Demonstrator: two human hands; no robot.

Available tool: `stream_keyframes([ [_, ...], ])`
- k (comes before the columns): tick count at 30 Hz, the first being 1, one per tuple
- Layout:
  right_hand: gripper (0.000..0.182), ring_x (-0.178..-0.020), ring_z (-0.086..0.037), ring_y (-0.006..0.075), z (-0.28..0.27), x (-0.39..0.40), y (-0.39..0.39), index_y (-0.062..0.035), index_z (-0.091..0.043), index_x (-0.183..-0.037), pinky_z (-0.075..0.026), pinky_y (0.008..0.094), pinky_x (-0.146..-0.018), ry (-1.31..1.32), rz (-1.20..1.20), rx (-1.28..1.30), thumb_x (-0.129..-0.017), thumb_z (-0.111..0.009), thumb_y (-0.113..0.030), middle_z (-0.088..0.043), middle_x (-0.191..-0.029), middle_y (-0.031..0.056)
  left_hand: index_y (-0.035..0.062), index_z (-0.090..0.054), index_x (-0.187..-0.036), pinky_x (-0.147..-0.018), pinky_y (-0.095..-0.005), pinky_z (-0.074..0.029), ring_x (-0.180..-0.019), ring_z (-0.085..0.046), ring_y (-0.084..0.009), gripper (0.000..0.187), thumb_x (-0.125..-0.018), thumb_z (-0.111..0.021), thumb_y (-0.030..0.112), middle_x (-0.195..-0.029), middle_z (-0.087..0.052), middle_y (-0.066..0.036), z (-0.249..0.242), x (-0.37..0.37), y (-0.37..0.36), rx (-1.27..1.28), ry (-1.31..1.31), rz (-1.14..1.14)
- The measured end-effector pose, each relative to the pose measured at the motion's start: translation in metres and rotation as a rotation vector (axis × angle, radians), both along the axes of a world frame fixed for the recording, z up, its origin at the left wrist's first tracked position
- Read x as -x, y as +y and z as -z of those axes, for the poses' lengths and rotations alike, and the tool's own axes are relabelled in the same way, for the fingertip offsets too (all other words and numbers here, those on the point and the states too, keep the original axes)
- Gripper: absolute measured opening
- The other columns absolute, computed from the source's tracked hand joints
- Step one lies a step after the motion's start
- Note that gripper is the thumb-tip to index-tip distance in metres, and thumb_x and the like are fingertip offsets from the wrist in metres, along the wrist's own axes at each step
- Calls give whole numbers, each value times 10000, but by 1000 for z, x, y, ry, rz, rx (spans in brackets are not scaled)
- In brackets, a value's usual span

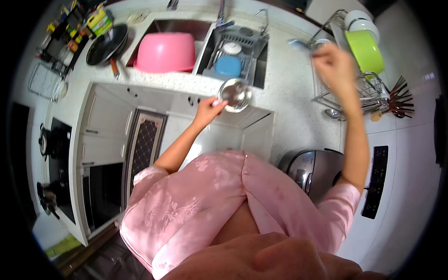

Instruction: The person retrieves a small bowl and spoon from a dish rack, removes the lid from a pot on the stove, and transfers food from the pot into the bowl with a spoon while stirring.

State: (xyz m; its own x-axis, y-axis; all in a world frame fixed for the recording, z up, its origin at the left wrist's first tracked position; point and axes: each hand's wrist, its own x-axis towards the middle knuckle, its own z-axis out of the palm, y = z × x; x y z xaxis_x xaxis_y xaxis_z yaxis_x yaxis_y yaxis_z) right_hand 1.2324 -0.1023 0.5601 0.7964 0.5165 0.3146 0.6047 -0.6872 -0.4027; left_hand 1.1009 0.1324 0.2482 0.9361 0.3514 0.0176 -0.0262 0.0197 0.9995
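Note:
My left hand (208,112) grips the rim of a small shiny round bowl (236,94), thumb over its edge, in front of the sink. The bowl's open top faces me. My right hand (335,67) is raised beside the wire dish rack (322,98), blurred by motion, with its fingers curled closed. A smeared blue-and-silver thing (298,43) shows just left of those fingers; I cannot tell whether they hold it. In the right sink basin (261,70) lie a blue container (228,66) and a white round dish (232,48).
An upturned pink tub (165,52) fills the left basin. A frying pan (108,45) lies left of it. Green (366,50) and white bowls (361,23) stand in the rack, near brown chopsticks (400,99). A silver appliance (312,170) stands close to my right side.

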Motion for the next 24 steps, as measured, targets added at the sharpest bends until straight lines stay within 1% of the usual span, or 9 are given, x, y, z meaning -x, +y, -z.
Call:
stream_keyframes([
  [2, 114, -597, -613, 244, 65, 18, 62, -26, -573, -756, -470, 343, -564, 282, -237, -33, -708, -612, -123, -620, -660, 132, 64, -471, -591, -433, -205, -342, -487, -462, -47, 365, -786, -708, 262, -537, -499, 13, -19, 9, 2, 16, -32, -11],
  [4, 159, -609, -596, 352, 119, 36, 112, -16, -582, -697, -473, 401, -581, 178, -436, -8, -671, -627, -166, -602, -652, 188, 75, -420, -565, -436, -208, -329, -496, -438, -40, 406, -751, -745, 231, -537, -470, 27, -30, 25, 7, 87, -17, -39],
  [8, 179, -608, -602, 350, 170, 79, 186, 0, -589, -677, -477, 395, -595, 304, -536, 145, -653, -638, -170, -606, -639, 181, 106, -395, -587, -470, -184, -398, -546, -500, -40, 393, -741, -753, 154, -599, -525, 17, -6, 77, 40, -91, -36, -138],
  [11, 213, -587, -609, 321, 191, 113, 229, 10, -625, -697, -477, 376, -584, 431, -730, 101, -655, -667, -194, -613, -628, 170, 104, -352, -533, -420, -203, -339, -494, -434, -44, 494, -684, -803, 237, -532, -474, 19, -16, 118, 52, 95, 29, -382],
  [15, 253, -557, -620, 182, 197, 144, 276, 6, -668, -821, -461, 313, -511, 658, -880, 148, -690, -704, -208, -626, -613, 137, 78, -483, -559, -443, -207, -432, -499, -535, -67, 389, -717, -771, 286, -546, -558, -18, -15, 164, 75, 140, 97, -611],
  [18, 191, -556, -577, 86, 199, 152, 300, 7, -653, -873, -442, 252, -495, 940, -981, -157, -743, -659, -133, -618, -596, 109, 41, -596, -658, -461, -199, -449, -511, -545, -62, 277, -757, -735, 259, -589, -590, -23, -13, 195, 84, 190, 74, -782],
  [19, 172, -544, -564, 86, 212, 150, 310, 7, -645, -854, -436, 249, -498, 838, -1009, -232, -754, -647, -132, -606, -589, 80, 34, -616, -684, -465, -198, -453, -513, -544, -61, 251, -766, -727, 244, -605, -601, -24, -15, 205, 83, 229, 36, -864],
  [22, 145, -573, -521, 42, 192, 165, 315, 44, -596, -818, -413, 194, -518, 640, -1061, 47, -832, -599, -101, -587, -621, 16, 15, -645, -815, -536, -211, -468, -575, -561, -69, 184, -815, -665, 198, -705, -644, -40, -12, 234, 81, 287, 35, -1048],
  [24, 156, -566, -559, 73, 228, 175, 317, 12, -545, -768, -430, 212, -521, 1066, -1108, -33, -834, -616, -111, -568, -603, 22, 5, -642, -846, -558, -216, -483, -594, -579, -83, 177, -823, -649, 181, -736, -652, -56, -9, 249, 78, 342, 12, -1193],
])
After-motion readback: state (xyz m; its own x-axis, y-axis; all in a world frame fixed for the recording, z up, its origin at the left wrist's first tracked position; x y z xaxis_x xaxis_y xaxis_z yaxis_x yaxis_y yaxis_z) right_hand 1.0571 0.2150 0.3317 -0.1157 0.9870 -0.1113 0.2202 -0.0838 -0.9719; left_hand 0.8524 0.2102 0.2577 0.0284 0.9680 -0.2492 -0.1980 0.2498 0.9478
